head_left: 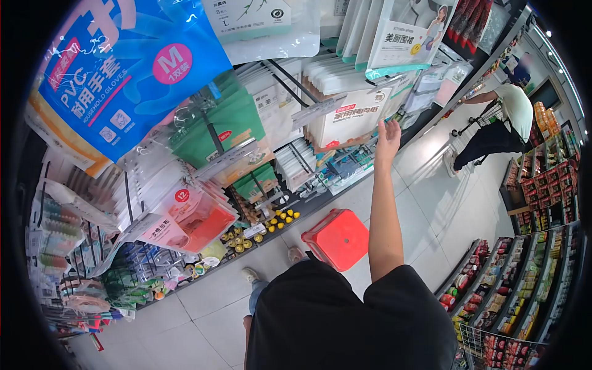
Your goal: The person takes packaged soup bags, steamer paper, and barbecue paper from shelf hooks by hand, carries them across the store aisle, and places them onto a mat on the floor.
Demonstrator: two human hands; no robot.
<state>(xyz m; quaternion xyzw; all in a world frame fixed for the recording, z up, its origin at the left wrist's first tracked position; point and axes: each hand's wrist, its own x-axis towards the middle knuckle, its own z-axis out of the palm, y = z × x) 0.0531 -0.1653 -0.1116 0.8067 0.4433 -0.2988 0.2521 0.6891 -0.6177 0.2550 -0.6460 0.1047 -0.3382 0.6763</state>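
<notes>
My right hand [387, 143] reaches out at the right edge of a hanging row of white barbecue paper packs [354, 117]. Its fingers are stretched apart and nothing shows in them; whether they touch the front pack I cannot tell. Above it hang kitchen apron packs [404, 40] in white and green. To the left of the barbecue paper hang white packs [271, 92] and green packs [225, 126]. My left hand does not show; only a sliver of skin appears beside the black shirt at the bottom.
A red plastic stool [338, 239] stands on the tiled floor by the shelf. A blue glove pack [132, 68] hangs close at upper left, with tablecloth packs [185, 216] below. Another person [509, 114] bends over a cart in the aisle. Stocked shelves [512, 290] line the right.
</notes>
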